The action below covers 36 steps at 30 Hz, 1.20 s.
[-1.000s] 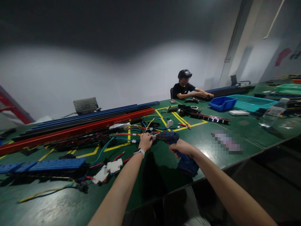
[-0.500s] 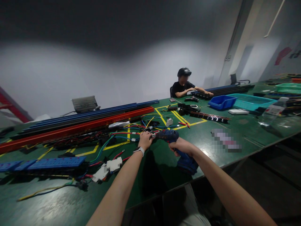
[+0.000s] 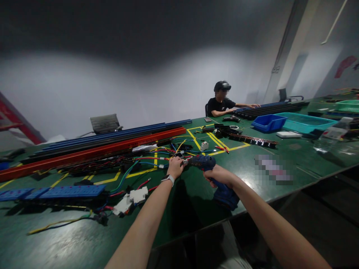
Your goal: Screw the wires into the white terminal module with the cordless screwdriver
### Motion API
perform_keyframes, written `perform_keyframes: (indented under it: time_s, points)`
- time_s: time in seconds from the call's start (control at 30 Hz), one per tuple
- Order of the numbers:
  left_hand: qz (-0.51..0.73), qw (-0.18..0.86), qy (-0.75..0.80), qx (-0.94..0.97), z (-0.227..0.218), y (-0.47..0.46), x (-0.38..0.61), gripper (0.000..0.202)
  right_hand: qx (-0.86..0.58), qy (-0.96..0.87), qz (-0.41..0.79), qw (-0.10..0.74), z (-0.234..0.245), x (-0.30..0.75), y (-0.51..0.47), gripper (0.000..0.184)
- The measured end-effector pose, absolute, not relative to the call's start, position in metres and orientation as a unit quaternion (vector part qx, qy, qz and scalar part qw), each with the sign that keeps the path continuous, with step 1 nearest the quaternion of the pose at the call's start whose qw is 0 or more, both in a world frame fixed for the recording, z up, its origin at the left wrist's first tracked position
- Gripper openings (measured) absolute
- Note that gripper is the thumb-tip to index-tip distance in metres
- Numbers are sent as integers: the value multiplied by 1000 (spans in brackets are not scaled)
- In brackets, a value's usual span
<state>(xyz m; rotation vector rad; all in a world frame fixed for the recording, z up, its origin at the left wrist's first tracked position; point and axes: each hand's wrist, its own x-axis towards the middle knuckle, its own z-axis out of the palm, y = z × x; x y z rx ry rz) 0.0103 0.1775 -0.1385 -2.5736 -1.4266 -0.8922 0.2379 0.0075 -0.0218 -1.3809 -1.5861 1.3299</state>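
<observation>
My right hand (image 3: 217,175) is wrapped round the handle of a blue cordless drill (image 3: 202,161), which lies level with its nose pointing left. At the drill's tip my left hand (image 3: 175,167) is closed over a small part among the cables; fingers and glare hide what it is. Red, blue and green wires (image 3: 150,160) run leftward from beside that hand. Behind it lie a small dark part (image 3: 183,147) and more loose wires. A white circuit breaker (image 3: 204,146) sits just beyond the drill.
Left are blue socket strips (image 3: 73,191), white breakers (image 3: 130,201) and a long orange profile (image 3: 92,152). To the right stand a blue bin (image 3: 268,122), a turquoise basket (image 3: 307,123) and a plastic bottle (image 3: 332,136). Another person (image 3: 221,101) sits across the green table (image 3: 196,209).
The view has shifted slightly, so everything sits a little further right. My hands and the drill keep nearly the same pose. The other person's outstretched arm has moved over the dark profiles.
</observation>
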Motion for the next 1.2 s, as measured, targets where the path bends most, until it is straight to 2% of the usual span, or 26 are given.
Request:
perform_keyframes:
  time_s: [1.2]
  points:
    - [-286,20,-474,-832,-138,177,10,23,-535,-593,510,320,-25,239,9,10]
